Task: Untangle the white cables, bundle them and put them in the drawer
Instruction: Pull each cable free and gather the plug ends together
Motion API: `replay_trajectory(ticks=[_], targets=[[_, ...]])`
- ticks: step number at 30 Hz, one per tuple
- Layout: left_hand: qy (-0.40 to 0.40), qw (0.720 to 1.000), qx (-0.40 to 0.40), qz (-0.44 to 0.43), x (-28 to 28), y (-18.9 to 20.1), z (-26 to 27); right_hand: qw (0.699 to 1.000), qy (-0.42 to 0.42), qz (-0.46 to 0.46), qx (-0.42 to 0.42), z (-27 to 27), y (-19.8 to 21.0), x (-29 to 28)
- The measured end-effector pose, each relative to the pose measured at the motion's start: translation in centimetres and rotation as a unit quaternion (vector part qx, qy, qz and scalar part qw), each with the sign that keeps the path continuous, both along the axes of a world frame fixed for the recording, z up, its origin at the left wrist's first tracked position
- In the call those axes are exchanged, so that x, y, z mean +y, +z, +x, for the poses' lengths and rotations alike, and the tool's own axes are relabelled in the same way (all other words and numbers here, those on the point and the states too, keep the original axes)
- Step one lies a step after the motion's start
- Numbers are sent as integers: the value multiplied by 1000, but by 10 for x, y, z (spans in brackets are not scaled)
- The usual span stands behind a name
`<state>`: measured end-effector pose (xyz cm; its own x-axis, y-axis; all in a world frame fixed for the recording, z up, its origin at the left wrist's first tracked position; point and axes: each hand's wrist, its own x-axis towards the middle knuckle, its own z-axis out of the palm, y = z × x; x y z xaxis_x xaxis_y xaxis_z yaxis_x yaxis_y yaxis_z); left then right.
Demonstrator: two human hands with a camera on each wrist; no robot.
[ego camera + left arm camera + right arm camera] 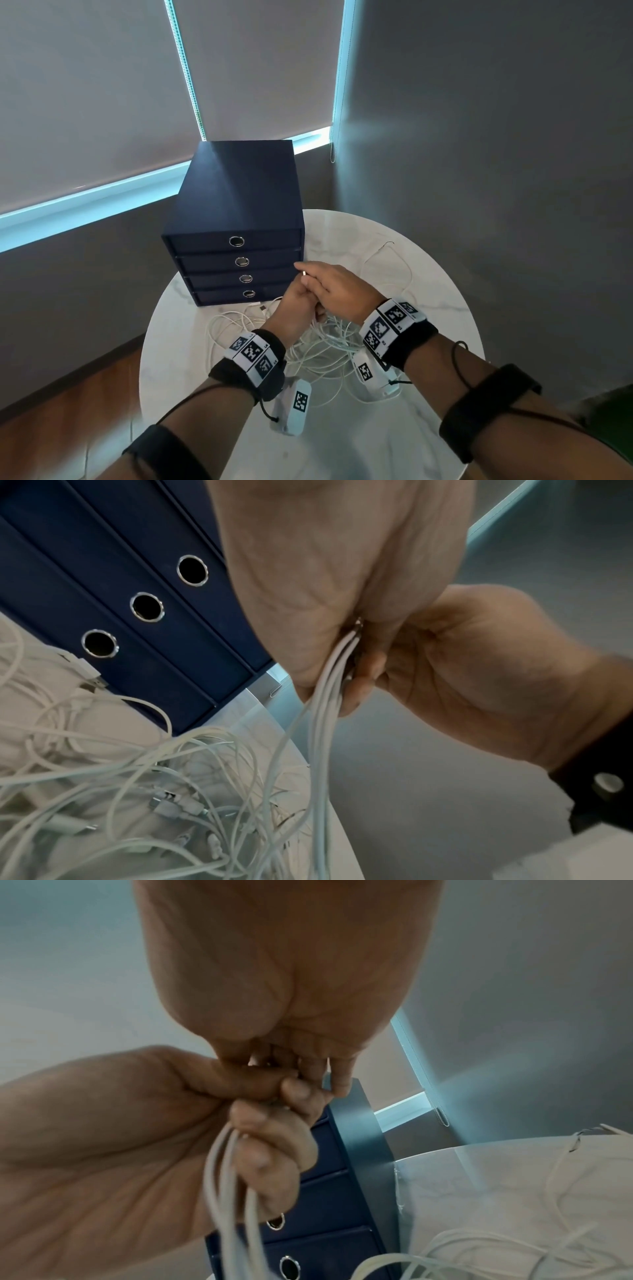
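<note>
The left hand point(297, 310) and right hand point(329, 286) meet above the round white marble-patterned desk point(428, 428), directly in front of the dark blue four-drawer cabinet point(236, 219). The left fingers point(274, 1150) are curled round several strands of the thin white cables point(325, 710), which hang down to the tangled heap point(322, 346) on the desk. The right fingers point(306, 270) pinch a small metal connector tip point(303, 273) above the left fist. All four drawers, each with a round metal pull hole point(236, 241), are closed.
</note>
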<state>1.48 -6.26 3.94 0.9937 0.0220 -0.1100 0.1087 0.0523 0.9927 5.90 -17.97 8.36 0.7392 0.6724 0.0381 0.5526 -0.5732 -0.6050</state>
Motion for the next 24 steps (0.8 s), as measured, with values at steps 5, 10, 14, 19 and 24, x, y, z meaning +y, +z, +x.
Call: replay_trajectory(ticks=[5,10,14,19,24], targets=[[-9,1000,9,-15,-6,2,-4,1000,-2,4,19,-1,5,-8],[7,998,0,-58,-7,5,-2,985,-31,132,103,-2,-13,-7],[90,983,19,-158,3,6,9,915,-83,245,310,-16,-34,-6],[128,965,20,-230,9,6,14,973,-69,84,205,-20,-54,-15],[210,960,16,-187,5,2,14,992,-42,8,120,-23,-57,-19]])
